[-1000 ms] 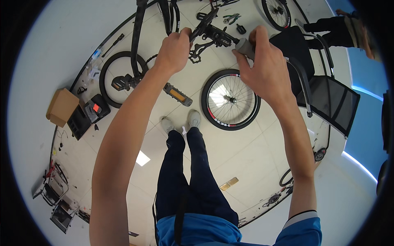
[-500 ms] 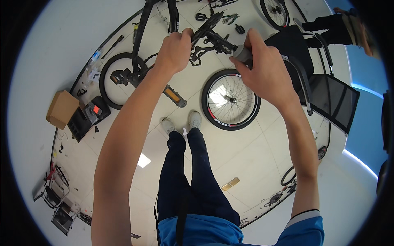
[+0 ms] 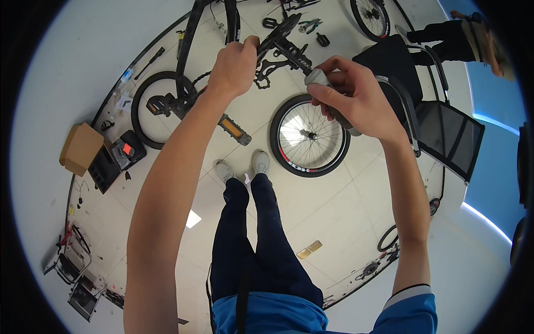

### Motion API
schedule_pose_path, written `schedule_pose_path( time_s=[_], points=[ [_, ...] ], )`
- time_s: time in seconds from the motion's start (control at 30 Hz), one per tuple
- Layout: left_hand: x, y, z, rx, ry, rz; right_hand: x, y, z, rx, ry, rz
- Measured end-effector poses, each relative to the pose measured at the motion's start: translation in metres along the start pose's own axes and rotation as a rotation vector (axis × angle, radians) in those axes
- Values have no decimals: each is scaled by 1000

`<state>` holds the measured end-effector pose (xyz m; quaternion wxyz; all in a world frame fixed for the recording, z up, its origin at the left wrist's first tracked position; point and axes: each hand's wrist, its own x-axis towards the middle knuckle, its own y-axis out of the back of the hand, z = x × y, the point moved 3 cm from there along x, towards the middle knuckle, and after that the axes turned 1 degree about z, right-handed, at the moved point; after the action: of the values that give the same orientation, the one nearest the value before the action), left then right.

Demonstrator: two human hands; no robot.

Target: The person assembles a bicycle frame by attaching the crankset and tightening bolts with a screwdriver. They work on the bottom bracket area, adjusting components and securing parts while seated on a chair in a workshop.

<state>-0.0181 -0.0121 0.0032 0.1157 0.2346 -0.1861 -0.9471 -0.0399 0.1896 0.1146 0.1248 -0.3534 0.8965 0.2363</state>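
the right hand point(image 3: 361, 100) has thumb and fingers clamped round a grey-headed tool point(image 3: 318, 78), whose head sticks out past the fingertips at the end of a black bike part point(image 3: 293, 54). the left hand point(image 3: 236, 65) is curled tight on that part, which juts rightward from its knuckles. beyond, a wheel point(image 3: 311, 135) lies on the floor point(image 3: 334, 217); farther off, pliers point(image 3: 310, 25).

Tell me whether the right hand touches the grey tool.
Touching. The head view shows the right hand curled around the grey tool, thumb lying across it.
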Motion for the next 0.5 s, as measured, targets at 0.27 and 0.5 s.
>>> schedule_pose_path(
  time_s=[0.27, 0.5],
  points=[
    [-2, 4, 4, 145, -165, 71, -1, 5, 0, 115, -5, 6],
    [4, 7, -2, 91, -93, 11, 4, 3, 1, 127, 35, -4]
  ],
)
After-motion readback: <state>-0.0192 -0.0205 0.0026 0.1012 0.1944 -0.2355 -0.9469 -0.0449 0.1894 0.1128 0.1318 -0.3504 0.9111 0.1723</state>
